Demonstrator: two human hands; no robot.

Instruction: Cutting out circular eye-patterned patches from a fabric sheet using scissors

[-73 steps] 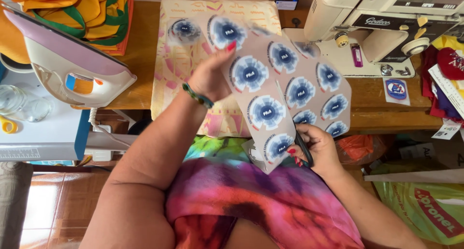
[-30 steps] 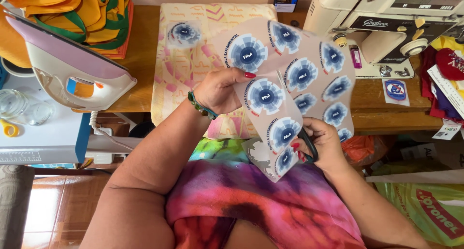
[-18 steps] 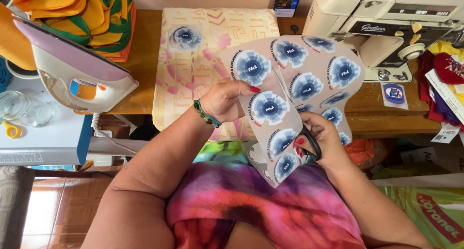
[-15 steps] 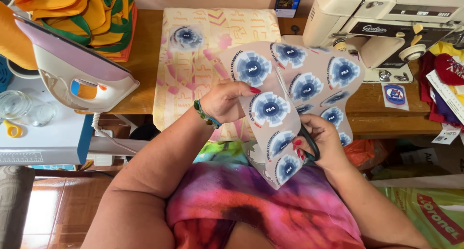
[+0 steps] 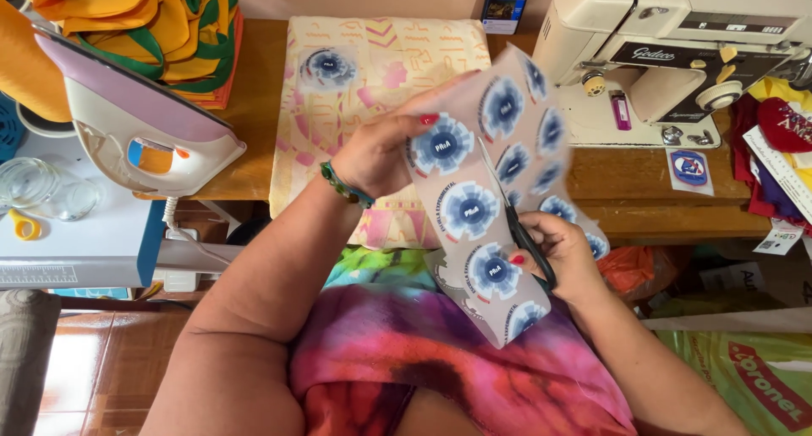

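Head view: the left hand [image 5: 385, 153] pinches the top of a see-through sheet of round blue badges [image 5: 491, 224] and holds it up over the lap. The right hand [image 5: 562, 254] is closed around black scissors [image 5: 516, 220], and their blades lie against the middle of the sheet. An iron [image 5: 139, 119] rests on the left. A sewing machine [image 5: 677, 47] sits on the wooden table [image 5: 254, 106].
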